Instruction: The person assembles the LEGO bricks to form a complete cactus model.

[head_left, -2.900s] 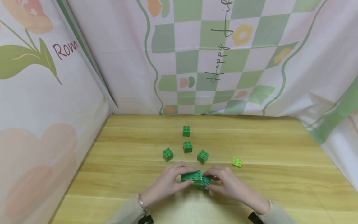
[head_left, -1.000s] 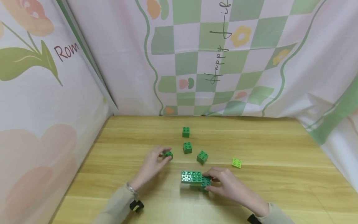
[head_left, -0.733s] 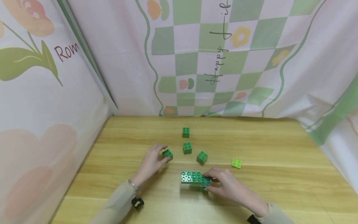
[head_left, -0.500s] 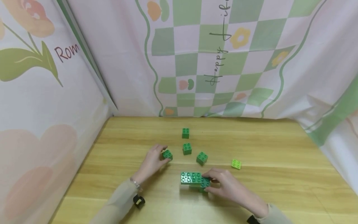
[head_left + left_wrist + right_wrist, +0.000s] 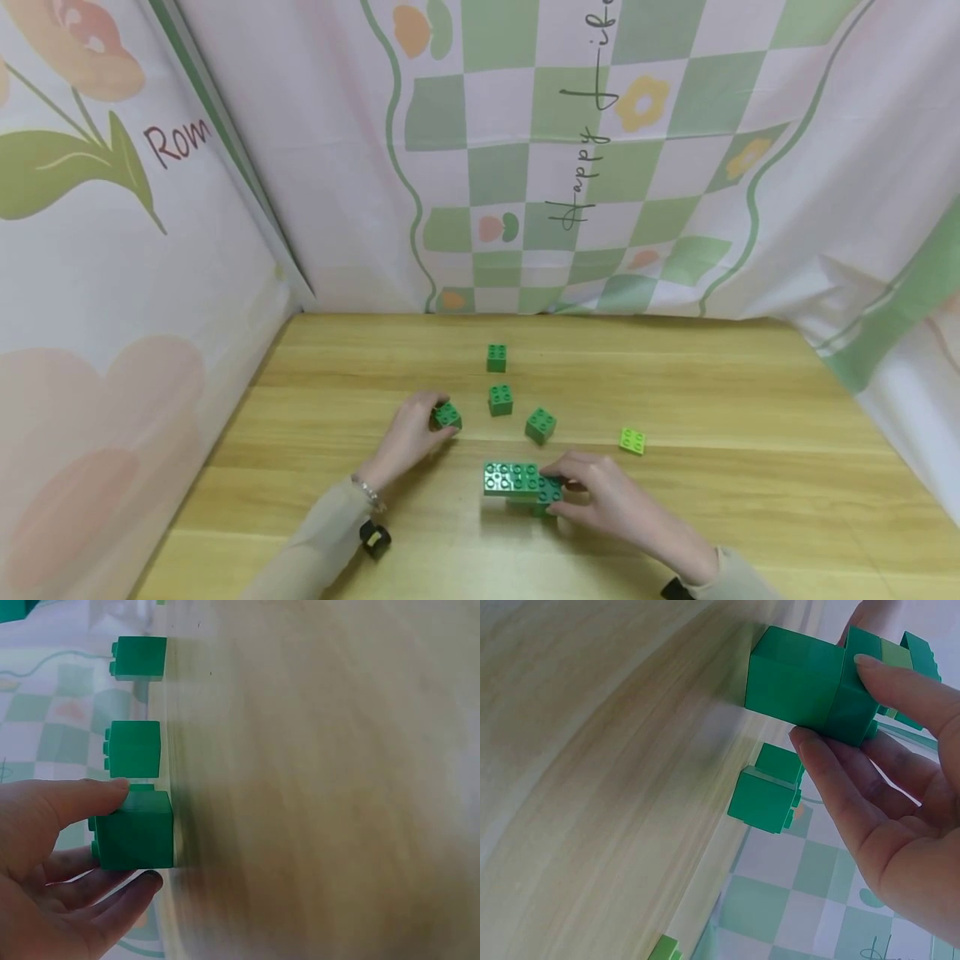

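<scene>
My left hand (image 5: pixel 407 435) pinches a dark green 2x2 toy brick (image 5: pixel 448 417) between thumb and fingers, left of centre on the table. In the left wrist view that green brick (image 5: pixel 136 838) has its studs toward the palm and its base right at the tabletop. With thumb and fingers, my right hand (image 5: pixel 606 493) grips the right end of a built brick piece (image 5: pixel 510 478). A long studded brick tops its left part. The right wrist view shows stacked dark green bricks (image 5: pixel 795 679) in the fingers, with a light green layer (image 5: pixel 895 657) farther up.
Behind the hands, three loose green bricks stand: a far one (image 5: pixel 497 357), a middle one (image 5: pixel 500 400) and a nearer, turned one (image 5: pixel 541 425). A flat lime brick (image 5: pixel 632 441) lies to the right. Printed curtains (image 5: pixel 352 167) border the wooden table (image 5: pixel 315 350).
My left hand has let go of the built piece and moved left and away to the loose green brick, which it now pinches. My right hand keeps its grip in place.
</scene>
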Demonstrator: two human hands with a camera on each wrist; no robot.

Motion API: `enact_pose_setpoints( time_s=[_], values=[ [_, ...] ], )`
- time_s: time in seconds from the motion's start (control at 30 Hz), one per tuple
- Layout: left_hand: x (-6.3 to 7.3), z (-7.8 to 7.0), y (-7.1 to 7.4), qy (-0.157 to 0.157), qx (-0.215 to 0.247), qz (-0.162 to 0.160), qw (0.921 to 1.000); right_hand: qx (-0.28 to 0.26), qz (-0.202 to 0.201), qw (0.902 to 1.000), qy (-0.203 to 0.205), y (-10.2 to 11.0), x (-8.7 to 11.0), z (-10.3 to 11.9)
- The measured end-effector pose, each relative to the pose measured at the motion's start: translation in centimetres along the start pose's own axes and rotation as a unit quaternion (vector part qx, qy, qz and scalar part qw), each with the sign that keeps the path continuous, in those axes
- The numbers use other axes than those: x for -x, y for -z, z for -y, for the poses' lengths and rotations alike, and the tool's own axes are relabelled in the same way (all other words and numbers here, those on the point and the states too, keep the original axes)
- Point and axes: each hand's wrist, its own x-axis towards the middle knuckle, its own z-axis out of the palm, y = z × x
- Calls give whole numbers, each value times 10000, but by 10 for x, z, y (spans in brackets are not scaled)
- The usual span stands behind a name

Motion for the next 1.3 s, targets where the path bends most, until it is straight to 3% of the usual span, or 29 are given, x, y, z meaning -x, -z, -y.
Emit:
enact_pose_setpoints(
  time_s=[0.43,0.87,1.07,1.3],
  values=[
    [3,-9,7,-102,116,207,9997,13,-19,10000,47,-1,0,0],
    [15,-40,26,-831,403,204,9955,-23,-50,9999,154,-1,1,-1],
    [21,-54,35,-1333,378,29,9904,29,-158,9995,258,-2,1,-2],
    [29,-67,42,-1769,408,6,9834,-11,-41,10000,82,-2,0,0]
  ],
)
